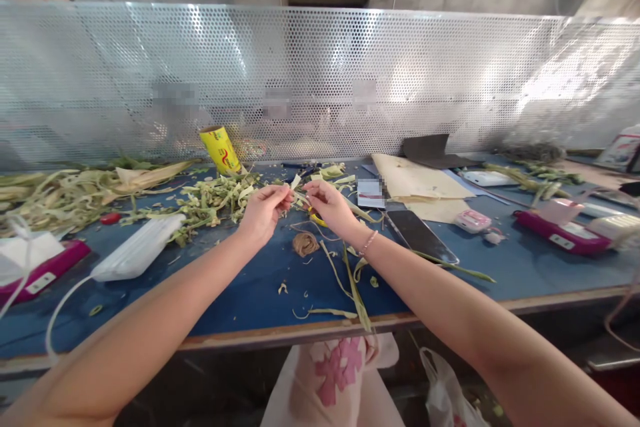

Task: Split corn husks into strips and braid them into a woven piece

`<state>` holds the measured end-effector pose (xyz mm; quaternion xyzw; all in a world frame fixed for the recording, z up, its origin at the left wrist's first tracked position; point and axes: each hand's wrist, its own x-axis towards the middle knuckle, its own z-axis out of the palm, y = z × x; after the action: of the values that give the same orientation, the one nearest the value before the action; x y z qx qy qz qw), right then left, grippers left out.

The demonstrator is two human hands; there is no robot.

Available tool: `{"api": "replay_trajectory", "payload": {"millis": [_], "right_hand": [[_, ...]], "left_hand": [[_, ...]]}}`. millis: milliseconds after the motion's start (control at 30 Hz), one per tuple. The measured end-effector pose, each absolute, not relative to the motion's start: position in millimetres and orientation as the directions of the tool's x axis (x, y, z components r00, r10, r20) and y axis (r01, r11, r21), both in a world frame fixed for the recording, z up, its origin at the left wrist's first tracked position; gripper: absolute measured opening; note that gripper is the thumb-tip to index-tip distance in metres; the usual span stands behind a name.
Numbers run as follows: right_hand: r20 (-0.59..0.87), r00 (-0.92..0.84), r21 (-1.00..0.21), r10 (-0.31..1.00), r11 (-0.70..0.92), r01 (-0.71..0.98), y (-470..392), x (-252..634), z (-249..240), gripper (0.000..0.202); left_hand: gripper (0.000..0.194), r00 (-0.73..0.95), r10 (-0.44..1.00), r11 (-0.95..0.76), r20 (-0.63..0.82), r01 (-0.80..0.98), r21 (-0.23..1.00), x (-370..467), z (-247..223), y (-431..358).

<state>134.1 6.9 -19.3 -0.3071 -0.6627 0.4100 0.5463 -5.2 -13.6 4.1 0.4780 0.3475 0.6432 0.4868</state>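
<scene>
Over the middle of the blue table, my left hand [264, 213] pinches a thin pale green leaf strip [299, 191] between thumb and fingers. Close by on the right, my right hand [331, 208] has its fingertips closed on the same strip. Just below the hands lies a small brown wound bundle [305, 244], perhaps of cord. Part of a yellow ring-shaped item [317, 217] shows beside my right hand, its kind hidden. Loose long leaf strips [356, 290] trail toward the table's front edge.
Leaf scraps [215, 200] and a larger husk-like heap [95, 193] spread leftward. A yellow cardboard tube [220, 149] leans by the perforated metal screen [310, 73]. A white corded device [139, 248] lies left; a phone [420, 235] and beige paper sheets [420, 180] lie right.
</scene>
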Motion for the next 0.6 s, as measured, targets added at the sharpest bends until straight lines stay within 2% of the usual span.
{"api": "replay_trajectory", "payload": {"millis": [167, 333, 467, 600], "right_hand": [[0.648, -0.237, -0.720, 0.724, 0.683, 0.120, 10.7, 138.0, -23.3, 0.020], [0.744, -0.251, -0.588, 0.620, 0.785, 0.197, 12.9, 142.3, -24.8, 0.019], [0.801, -0.324, -0.432, 0.503, 0.861, 0.269, 11.6, 144.9, -22.8, 0.024], [0.845, -0.369, -0.287, 0.387, 0.910, 0.298, 9.0, 146.9, -21.0, 0.017]], "left_hand": [[0.014, -0.027, 0.957, -0.283, 0.290, -0.310, 0.908, -4.3, -3.8, -10.2], [0.015, 0.011, 0.960, -0.262, 0.281, -0.334, 0.905, -4.4, -6.9, -8.6], [0.016, 0.032, 0.975, -0.190, 0.220, -0.397, 0.898, -4.5, -5.4, -9.6], [0.015, 0.054, 0.982, -0.146, 0.184, -0.408, 0.901, -4.7, -5.0, -10.2]]}}
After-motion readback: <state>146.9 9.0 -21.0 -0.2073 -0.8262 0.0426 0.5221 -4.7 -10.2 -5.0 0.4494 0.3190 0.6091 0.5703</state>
